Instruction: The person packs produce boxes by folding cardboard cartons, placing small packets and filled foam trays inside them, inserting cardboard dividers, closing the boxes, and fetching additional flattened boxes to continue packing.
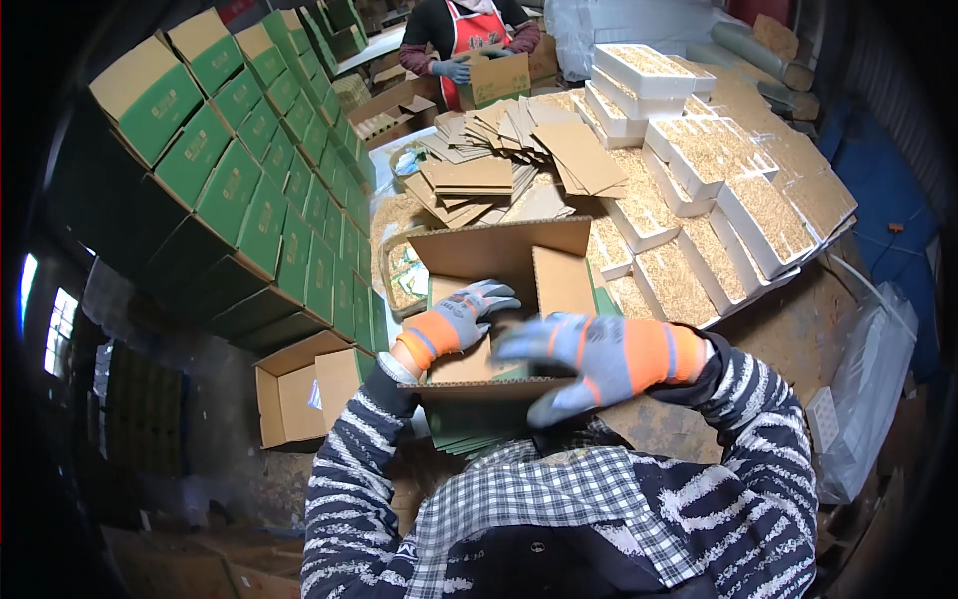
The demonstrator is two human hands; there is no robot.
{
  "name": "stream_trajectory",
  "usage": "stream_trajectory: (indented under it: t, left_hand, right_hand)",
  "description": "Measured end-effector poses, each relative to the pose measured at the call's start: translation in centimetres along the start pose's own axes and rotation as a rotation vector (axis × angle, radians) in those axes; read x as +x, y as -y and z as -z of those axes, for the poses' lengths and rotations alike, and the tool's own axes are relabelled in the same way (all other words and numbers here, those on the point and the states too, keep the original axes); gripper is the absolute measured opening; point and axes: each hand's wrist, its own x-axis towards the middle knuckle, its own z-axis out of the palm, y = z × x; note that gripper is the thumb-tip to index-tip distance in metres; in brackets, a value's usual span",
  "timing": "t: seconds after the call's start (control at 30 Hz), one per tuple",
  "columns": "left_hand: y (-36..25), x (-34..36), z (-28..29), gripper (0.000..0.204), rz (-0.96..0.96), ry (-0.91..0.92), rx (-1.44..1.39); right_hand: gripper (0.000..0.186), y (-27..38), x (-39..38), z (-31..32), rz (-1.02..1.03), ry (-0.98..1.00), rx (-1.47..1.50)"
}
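Note:
An open cardboard box (509,250), green outside and brown inside, stands in front of my body with its flaps raised. My left hand (460,317), in a grey and orange glove, reaches over the box's left part with fingers stretched out, seeming to rest on an inner flap. In a matching glove, my right hand (599,357) spans the near right side of the box. Its fingers are smeared by motion but look extended, with the thumb apart and nothing visible in the grasp. My hands hide part of the box's inside.
Green boxes (225,190) are stacked high on the left. Loose cardboard sheets (474,178) lie beyond my box. White trays (679,285) of straw-coloured shreds fill the right side. An opened box (289,389) sits lower left. Across the table, a person (469,45) holds another box (497,80).

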Motion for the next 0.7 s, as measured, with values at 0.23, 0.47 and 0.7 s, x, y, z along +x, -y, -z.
stream_trajectory:
  t: [0.23,0.47,0.7]
  left_hand:
    - [2.3,-4.1,1.2,0.044,0.131,-0.926,-1.172]
    - [-2.8,-10.4,3.8,0.058,0.454,-0.775,-0.816]
    - [-2.5,-7.3,3.8,0.062,0.434,-0.074,-0.321]
  right_hand:
    - [0.064,-10.9,1.0,-0.1,-0.025,0.047,-0.394]
    - [0.052,-7.3,1.8,-5.7,-0.252,-0.984,0.796]
    - [0.045,-11.2,-0.3,-11.1,-0.721,0.052,0.188]
